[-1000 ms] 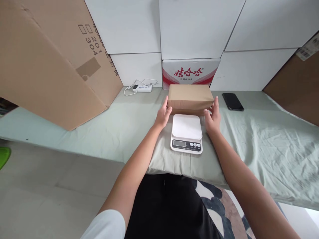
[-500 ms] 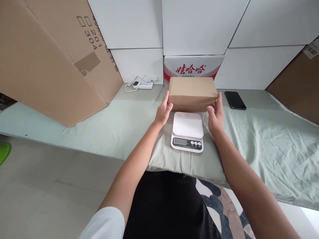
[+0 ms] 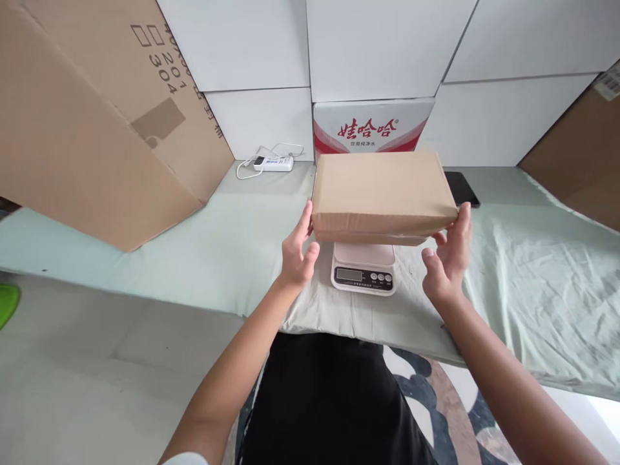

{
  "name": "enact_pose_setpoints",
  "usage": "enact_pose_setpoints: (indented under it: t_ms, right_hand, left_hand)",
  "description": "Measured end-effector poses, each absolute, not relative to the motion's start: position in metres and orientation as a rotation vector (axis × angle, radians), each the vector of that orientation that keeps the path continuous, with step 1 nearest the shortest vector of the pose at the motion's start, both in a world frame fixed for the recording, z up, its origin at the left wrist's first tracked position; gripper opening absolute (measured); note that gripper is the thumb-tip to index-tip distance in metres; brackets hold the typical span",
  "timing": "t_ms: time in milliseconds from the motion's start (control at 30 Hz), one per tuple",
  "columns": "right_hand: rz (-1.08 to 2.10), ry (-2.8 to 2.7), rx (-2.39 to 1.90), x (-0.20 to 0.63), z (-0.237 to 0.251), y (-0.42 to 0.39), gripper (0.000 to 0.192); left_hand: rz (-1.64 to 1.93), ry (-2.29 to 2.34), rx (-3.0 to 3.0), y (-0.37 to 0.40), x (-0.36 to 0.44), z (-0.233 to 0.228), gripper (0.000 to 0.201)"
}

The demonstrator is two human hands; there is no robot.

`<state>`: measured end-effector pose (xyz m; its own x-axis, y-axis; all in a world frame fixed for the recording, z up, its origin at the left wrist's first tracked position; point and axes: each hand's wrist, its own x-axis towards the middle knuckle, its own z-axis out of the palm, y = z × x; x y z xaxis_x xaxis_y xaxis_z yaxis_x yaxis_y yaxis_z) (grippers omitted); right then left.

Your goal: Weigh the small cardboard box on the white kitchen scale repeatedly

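I have the flat rectangular brown cardboard box (image 3: 382, 194) between my two hands, just above the middle of the frame. My left hand (image 3: 298, 252) is pressed flat against its left end, fingers stretched up along the edge and thumb spread below the bottom corner. My right hand (image 3: 448, 258) does the same at the right end, fingers up along the side, thumb tucked under the lower edge. Neither hand is curled into a fist; both are open palms squeezing the box from opposite sides, so the box is carried between them.

The box hangs level over the small white digital kitchen scale (image 3: 363, 270), covering most of its weighing plate; only the front strip with the grey display and buttons shows below the box's near edge. Whether the box touches the plate I cannot tell from here.

The scale sits on the pale green wrinkled cloth (image 3: 523, 284) that runs across the frame. Behind the box, at upper centre, stands a white carton with red lettering (image 3: 372, 129) against a wall of white panels. A black phone (image 3: 462, 187) peeks out at the box's right rear corner. A white power strip with its cable (image 3: 271, 163) lies on the cloth left of centre, and a large leaning sheet of brown cardboard (image 3: 92, 123) fills the upper left.
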<state>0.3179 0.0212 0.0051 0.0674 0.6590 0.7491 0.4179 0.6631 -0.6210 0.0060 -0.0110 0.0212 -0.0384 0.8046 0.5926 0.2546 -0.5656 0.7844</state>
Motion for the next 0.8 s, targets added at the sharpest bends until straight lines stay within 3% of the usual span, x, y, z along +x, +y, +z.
enact_pose_setpoints:
  t_ms: [167, 567, 800]
  right_hand:
    - [0.085, -1.536, -0.881, 0.319, -0.003, 0.017, 0.089]
    - [-0.014, -1.51, -0.786, 0.319, 0.008, 0.015, 0.061]
    - [-0.032, -1.486, -0.769, 0.32, 0.009, 0.02, 0.064]
  left_hand:
    - [1.592, 1.132, 1.786, -0.015, 0.007, 0.0, 0.092]
    - [1.649, 1.101, 1.83, -0.013, 0.0, 0.003, 0.087]
    - [1.656, 1.132, 1.867, -0.015, -0.002, 0.001, 0.089]
